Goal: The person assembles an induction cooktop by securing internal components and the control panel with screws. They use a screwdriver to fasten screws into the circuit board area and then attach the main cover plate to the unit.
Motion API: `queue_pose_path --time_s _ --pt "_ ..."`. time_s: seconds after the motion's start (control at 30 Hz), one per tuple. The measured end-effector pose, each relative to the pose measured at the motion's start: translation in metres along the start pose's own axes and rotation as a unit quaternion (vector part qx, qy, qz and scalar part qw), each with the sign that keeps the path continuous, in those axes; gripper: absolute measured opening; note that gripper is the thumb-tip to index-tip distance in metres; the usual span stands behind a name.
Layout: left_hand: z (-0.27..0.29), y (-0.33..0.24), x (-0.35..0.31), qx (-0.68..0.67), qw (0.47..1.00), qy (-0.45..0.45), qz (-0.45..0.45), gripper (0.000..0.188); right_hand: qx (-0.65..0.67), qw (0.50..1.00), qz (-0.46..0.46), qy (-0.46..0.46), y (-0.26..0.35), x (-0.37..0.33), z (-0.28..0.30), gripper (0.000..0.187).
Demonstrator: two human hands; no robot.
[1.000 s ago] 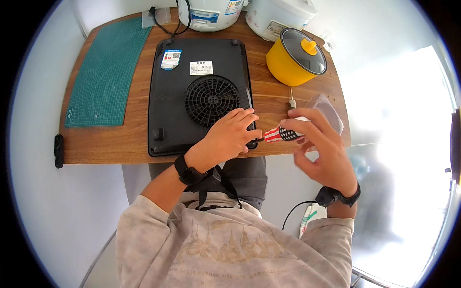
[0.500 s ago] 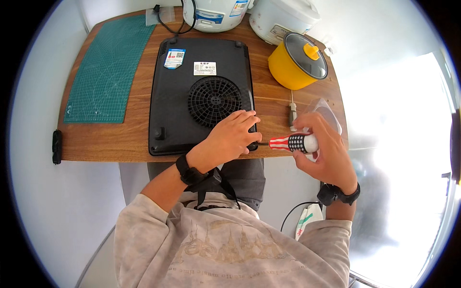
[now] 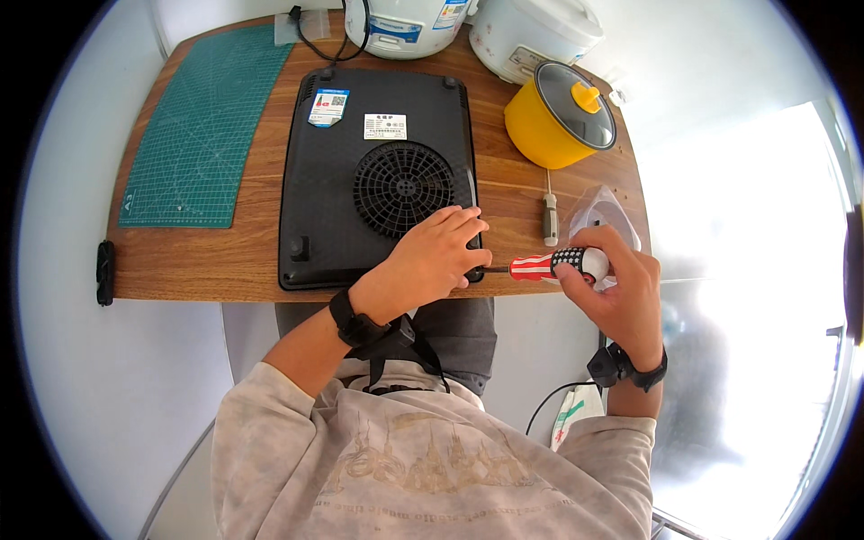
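A black induction cooker (image 3: 324, 198) lies upside down on the table, its round fan grille (image 3: 403, 189) facing up. My left hand (image 3: 432, 256) grips its near right corner, fingers bent over the right edge. Out to the right, my right hand (image 3: 621, 288) is closed round the rear of a screwdriver (image 3: 533, 267) whose fat handle is red and white striped with a black starred band. The screwdriver lies about level, its shaft pointing left to that corner beside my left fingers. Its tip is hidden there.
A second screwdriver (image 3: 550, 220) with a grey handle lies beyond my right hand, near a clear plastic tray (image 3: 612, 211). Behind it stands a yellow pot (image 3: 540, 126) with a glass lid. Two rice cookers (image 3: 531, 40) line the back; a green cutting mat (image 3: 193, 144) covers the left.
My right hand has shifted its fingers on the screwdriver handle, which is turned and sits slightly farther right. My left hand stays on the cooker's corner.
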State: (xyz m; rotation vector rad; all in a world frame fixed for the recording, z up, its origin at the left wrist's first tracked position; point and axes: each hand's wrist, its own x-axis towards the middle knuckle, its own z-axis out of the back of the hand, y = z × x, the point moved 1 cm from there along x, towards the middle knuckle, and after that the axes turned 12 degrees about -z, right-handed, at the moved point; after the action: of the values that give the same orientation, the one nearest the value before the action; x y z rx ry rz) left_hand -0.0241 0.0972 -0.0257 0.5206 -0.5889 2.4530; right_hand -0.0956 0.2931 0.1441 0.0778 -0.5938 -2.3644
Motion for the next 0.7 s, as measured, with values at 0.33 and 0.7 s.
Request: queue_pose_path --time_s 0.33,0.7 --pt "0.000 -0.001 0.001 0.006 1.000 -0.006 -0.002 0.040 -0.098 0.995 0.017 -0.020 -0.006 0.002 -0.005 0.039" --pt "0.002 -0.001 0.004 -0.007 1.000 0.011 -0.001 0.037 -0.052 0.998 0.047 -0.007 0.001 -0.003 0.001 0.041"
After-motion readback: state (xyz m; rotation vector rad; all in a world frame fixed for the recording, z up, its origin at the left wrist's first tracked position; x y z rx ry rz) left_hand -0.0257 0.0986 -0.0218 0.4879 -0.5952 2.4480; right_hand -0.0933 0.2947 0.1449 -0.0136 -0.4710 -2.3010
